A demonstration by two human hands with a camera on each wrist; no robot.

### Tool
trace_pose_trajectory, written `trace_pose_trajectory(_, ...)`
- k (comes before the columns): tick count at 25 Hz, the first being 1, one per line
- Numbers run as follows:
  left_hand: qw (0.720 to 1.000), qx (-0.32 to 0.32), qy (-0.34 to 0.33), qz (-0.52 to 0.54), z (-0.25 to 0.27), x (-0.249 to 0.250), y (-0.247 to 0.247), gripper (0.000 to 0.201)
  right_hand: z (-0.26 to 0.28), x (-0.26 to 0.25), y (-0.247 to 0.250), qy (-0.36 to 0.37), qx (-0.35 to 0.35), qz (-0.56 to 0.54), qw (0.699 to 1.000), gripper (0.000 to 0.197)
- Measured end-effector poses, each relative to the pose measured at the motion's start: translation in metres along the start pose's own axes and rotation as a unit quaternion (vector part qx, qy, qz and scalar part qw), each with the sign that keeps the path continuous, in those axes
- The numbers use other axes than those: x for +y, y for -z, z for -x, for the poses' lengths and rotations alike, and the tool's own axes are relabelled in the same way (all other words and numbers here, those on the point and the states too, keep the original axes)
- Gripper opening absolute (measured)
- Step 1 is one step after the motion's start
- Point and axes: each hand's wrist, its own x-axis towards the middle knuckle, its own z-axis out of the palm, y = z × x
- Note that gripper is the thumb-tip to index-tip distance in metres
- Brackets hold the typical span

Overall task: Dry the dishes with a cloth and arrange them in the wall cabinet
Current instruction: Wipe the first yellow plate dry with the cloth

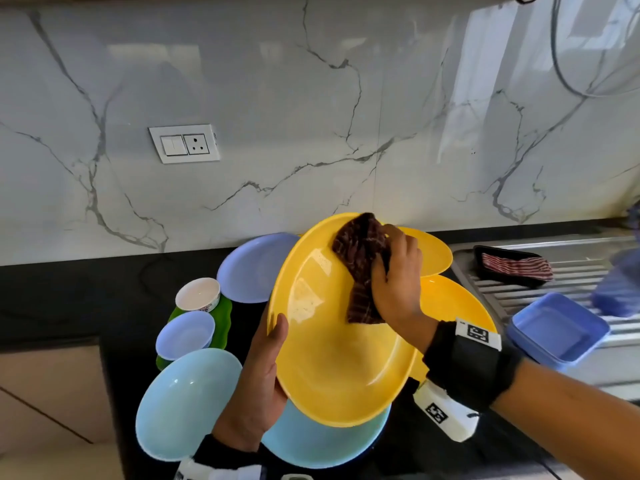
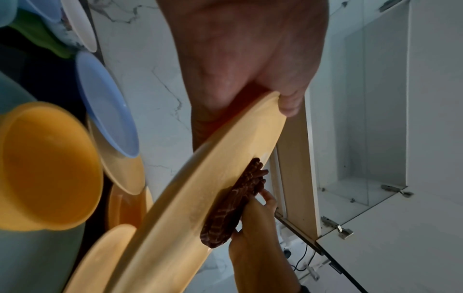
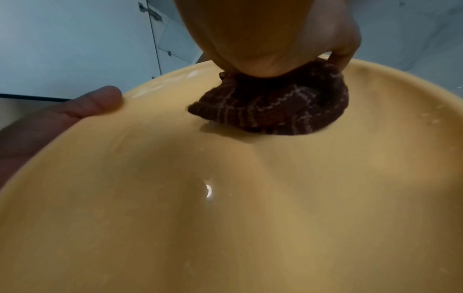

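Observation:
A large yellow plate [image 1: 332, 348] [image 2: 190, 198] [image 3: 225, 198] is held tilted above the counter. My left hand [image 1: 256, 382] [image 2: 240, 59] grips its left rim, thumb [image 3: 100, 99] on the inner face, fingers behind it. My right hand [image 1: 398, 282] [image 3: 270, 35] holds a dark maroon striped cloth [image 1: 362, 268] [image 2: 233, 204] [image 3: 275, 109] bunched against the plate's upper inside. Water marks show on the plate's left inner face. In the left wrist view the open wall cabinet [image 2: 363, 119] shows with a glass shelf.
On the black counter [image 1: 69, 289] lie light blue plates [image 1: 183, 403], lavender plates [image 1: 256, 268], a lavender bowl [image 1: 185, 334], a white bowl [image 1: 198, 294], a green dish [image 1: 221, 317] and more yellow plates [image 1: 450, 303]. The steel drainboard [image 1: 554, 271] at right holds a black tray [image 1: 512, 266] and a blue container [image 1: 557, 330].

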Motion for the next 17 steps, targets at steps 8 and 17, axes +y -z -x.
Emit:
trace_pose_trajectory(8,1.0,-0.016,-0.003,-0.024,0.005,0.023,0.007,0.078,0.042,-0.047,-0.008,0.239,-0.176,0.109,0.949,0.087)
trace_pose_trajectory(17,0.998,0.047,0.003,0.05,-0.002,0.01,0.006,0.097,0.075,-0.039,0.003,0.456,-0.212,0.181,0.845,0.065)
